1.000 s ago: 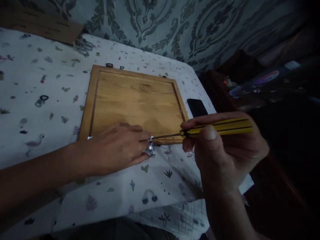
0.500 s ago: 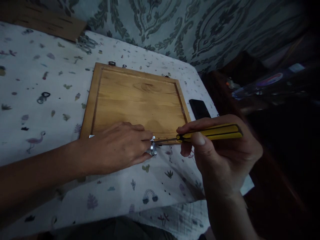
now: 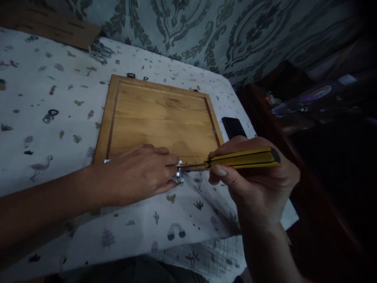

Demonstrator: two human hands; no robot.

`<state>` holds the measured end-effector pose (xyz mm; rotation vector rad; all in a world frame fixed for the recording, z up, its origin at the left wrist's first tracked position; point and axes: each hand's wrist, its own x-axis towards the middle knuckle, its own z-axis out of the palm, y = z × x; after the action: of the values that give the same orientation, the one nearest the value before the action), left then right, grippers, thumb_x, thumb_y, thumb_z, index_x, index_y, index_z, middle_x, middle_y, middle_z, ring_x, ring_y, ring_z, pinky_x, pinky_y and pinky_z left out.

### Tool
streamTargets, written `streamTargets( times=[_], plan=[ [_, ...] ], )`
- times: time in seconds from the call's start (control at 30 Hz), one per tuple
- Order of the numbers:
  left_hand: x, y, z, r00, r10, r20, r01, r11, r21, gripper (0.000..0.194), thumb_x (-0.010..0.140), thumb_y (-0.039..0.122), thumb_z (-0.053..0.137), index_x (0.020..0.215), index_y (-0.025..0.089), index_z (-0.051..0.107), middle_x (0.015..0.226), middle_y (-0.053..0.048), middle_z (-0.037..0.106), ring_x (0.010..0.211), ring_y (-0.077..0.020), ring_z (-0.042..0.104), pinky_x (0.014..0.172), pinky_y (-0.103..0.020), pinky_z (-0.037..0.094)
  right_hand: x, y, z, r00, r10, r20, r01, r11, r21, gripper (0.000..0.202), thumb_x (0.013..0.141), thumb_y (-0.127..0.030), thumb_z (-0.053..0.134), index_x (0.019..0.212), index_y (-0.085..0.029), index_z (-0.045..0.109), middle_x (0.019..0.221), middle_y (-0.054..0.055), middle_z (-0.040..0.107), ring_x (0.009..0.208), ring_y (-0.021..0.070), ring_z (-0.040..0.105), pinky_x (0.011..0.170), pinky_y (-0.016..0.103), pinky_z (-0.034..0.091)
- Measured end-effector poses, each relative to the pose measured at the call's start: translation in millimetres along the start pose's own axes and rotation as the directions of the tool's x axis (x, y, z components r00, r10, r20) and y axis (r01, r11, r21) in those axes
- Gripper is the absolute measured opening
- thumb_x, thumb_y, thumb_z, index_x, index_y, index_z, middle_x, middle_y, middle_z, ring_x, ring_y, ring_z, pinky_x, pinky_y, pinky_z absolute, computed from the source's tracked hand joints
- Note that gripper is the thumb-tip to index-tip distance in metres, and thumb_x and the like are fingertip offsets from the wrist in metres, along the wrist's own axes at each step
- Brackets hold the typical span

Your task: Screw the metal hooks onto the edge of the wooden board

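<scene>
My right hand [image 3: 259, 181] is closed around the yellow and black handle of a screwdriver [image 3: 243, 158]. Its thin shaft points left, and the tip meets a shiny metal fitting [image 3: 179, 175] at the front edge of a framed wooden panel [image 3: 165, 118]. Over that same edge lies my left hand [image 3: 141, 173], palm down, fingers bent and pressed on the fitting. Most of the fitting is hidden under this hand; a bright metal bit also shows beside the left wrist. Small dark holes dot the panel's edge near the screwdriver shaft.
The panel lies on a patterned white tablecloth [image 3: 59, 141]. A black flat object [image 3: 233, 127] rests right of it. At the back left are a cardboard piece [image 3: 53, 25] and several metal pieces [image 3: 100, 52]. A clear plastic bottle [image 3: 315, 95] is at the right, off the table.
My right hand has shifted slightly left, and the screwdriver handle has turned about its length. My left hand keeps its place on the fitting.
</scene>
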<state>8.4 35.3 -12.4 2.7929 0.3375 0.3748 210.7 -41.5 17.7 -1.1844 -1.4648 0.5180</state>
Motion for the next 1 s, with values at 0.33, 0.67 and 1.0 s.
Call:
streamTargets(
  times=[0.33,0.67,1.0],
  plan=[
    [-1,-1,2.2,1.0,-0.01,-0.028,0.009,0.999,-0.039,0.022,0.102,0.033,0.047,0.104,0.018,0.063,0.098,-0.002,0.068,0.093,-0.0206,0.062,0.077,-0.033,0.044,2,1,-11,0.97,0.15,0.19,-0.169,0.982,0.084,0.033,0.081,-0.02,0.078,0.113,-0.028,0.071,0.093,0.0,0.076,0.056,0.0112,0.067,0.054,0.027,0.06],
    [-1,-3,4.6,0.999,0.012,-0.037,-0.012,1.0,-0.01,0.021,0.101,0.032,0.048,0.101,0.018,0.064,0.096,-0.003,0.068,0.091,-0.021,0.062,0.076,-0.034,0.044,2,-1,3,0.989,0.125,0.074,-0.127,0.991,0.029,0.016,0.071,-0.024,0.086,0.078,-0.023,0.072,0.079,-0.001,0.07,0.062,0.0118,0.065,0.045,0.021,0.051],
    [1,0,-2.6,0.999,0.033,-0.017,-0.032,0.999,0.035,0.027,0.101,0.032,0.045,0.099,0.016,0.068,0.099,-0.006,0.07,0.087,-0.0214,0.064,0.076,-0.035,0.05,7,5,-4,0.89,0.306,0.338,-0.388,0.897,0.209,0.021,0.08,-0.022,0.079,0.101,-0.022,0.075,0.087,0.0,0.076,0.064,0.0112,0.072,0.063,0.024,0.063]
  ],
)
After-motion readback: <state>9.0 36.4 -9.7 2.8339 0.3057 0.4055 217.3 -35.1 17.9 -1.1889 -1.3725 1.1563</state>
